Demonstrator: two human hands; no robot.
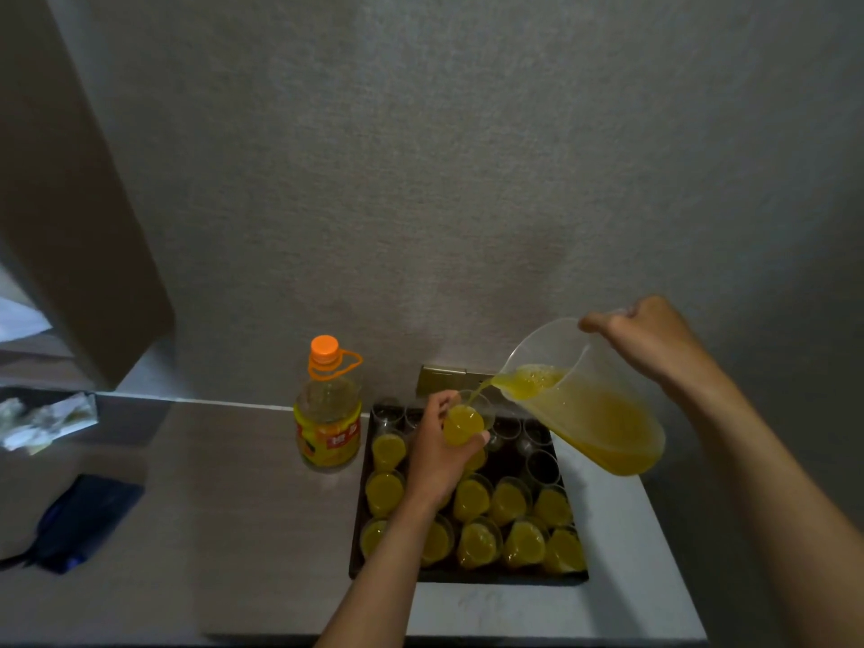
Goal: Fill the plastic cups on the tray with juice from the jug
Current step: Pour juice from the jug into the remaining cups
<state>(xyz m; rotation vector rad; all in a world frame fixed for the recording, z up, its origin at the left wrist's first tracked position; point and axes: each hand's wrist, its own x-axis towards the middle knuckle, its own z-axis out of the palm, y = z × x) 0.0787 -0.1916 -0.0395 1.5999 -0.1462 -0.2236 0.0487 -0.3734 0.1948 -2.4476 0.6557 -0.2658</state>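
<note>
Left hand (439, 453) is wrapped round a cup (464, 425) lifted just over the tray (357, 544), I'd say so the stream lands clean, while my right hand (654, 339), higher and further back, grips the jug (594, 404) by its handle, tipped spout-down with juice (479, 392) running into that cup. Near rows sit full and the far cups (537, 430) by the wall look empty, so I reckon we're past halfway; a capped bottle (327, 409) stands just left of the tray.
</note>
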